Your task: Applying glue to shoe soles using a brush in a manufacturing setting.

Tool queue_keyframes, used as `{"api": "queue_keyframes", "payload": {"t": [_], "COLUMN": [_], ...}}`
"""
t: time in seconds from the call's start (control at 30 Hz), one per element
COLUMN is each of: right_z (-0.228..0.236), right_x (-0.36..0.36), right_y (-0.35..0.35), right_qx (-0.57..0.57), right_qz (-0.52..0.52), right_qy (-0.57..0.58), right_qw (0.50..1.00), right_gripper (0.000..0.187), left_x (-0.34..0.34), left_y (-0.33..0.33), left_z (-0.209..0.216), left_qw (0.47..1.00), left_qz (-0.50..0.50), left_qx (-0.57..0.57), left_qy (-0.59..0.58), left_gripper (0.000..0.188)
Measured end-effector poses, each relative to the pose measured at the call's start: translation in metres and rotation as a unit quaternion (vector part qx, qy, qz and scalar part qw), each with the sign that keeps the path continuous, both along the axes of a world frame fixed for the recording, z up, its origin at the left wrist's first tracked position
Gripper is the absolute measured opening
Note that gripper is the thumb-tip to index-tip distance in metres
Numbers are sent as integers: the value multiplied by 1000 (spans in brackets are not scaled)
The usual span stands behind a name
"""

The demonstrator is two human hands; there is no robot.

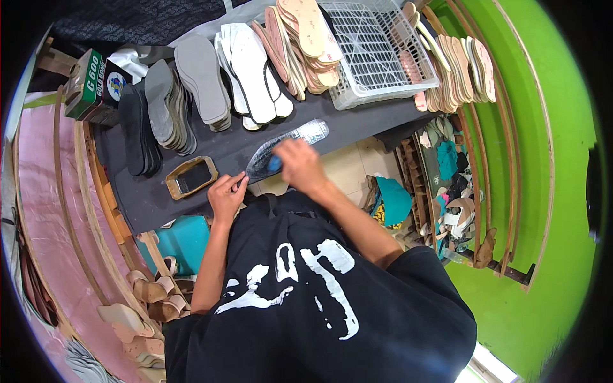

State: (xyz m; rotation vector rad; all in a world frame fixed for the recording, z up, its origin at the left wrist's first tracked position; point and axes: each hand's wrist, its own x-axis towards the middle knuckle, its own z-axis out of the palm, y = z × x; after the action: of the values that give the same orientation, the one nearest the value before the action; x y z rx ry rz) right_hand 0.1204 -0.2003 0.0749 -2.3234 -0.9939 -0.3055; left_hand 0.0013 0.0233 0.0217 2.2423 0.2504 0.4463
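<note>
A black shoe insole [260, 155] lies slantwise on the dark-covered table, its far right end shiny and whitish with a wet-looking coat. My left hand [227, 195] is closed at the insole's near left end, fingertips gripping its edge. Over the insole's middle is my right hand [300, 166], smeared by motion, its fingers closed round a small blue tool [274, 163] whose exact kind is blurred. Left of my left hand stands a rectangular tub [171, 186] with a brown, crusted rim and a dark inside.
Along the table's back stand stacks of black insoles [135, 131], grey insoles [201, 76], white insoles [252, 73] and beige insoles [305, 32]. A clear plastic crate [383, 94] is at the back right. A green-and-black box [96, 89] occupies the left corner; sandals [159, 290] hang below.
</note>
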Motion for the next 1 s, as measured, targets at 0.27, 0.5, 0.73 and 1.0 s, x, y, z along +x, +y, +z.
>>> {"api": "queue_keyframes", "payload": {"t": [0.27, 0.5, 0.73, 1.0], "right_z": [-15, 3, 7, 4], "right_x": [23, 27, -44, 19], "right_y": [-10, -38, 26, -49], "right_qx": [261, 41, 222, 217], "right_qz": [-208, -134, -46, -298], "right_qy": [323, 3, 321, 147], "right_qw": [885, 990, 920, 918], "right_gripper": [13, 41, 15, 14], "left_x": [-1, -4, -4, -6], "left_y": [1, 7, 7, 8], "left_z": [-3, -3, -5, -3], "left_qw": [1000, 1000, 999, 999], "left_qz": [4, -26, -33, -43], "left_qx": [5, 4, 12, 11], "left_qy": [-7, 0, -9, -22], "left_gripper": [20, 23, 22, 23]}}
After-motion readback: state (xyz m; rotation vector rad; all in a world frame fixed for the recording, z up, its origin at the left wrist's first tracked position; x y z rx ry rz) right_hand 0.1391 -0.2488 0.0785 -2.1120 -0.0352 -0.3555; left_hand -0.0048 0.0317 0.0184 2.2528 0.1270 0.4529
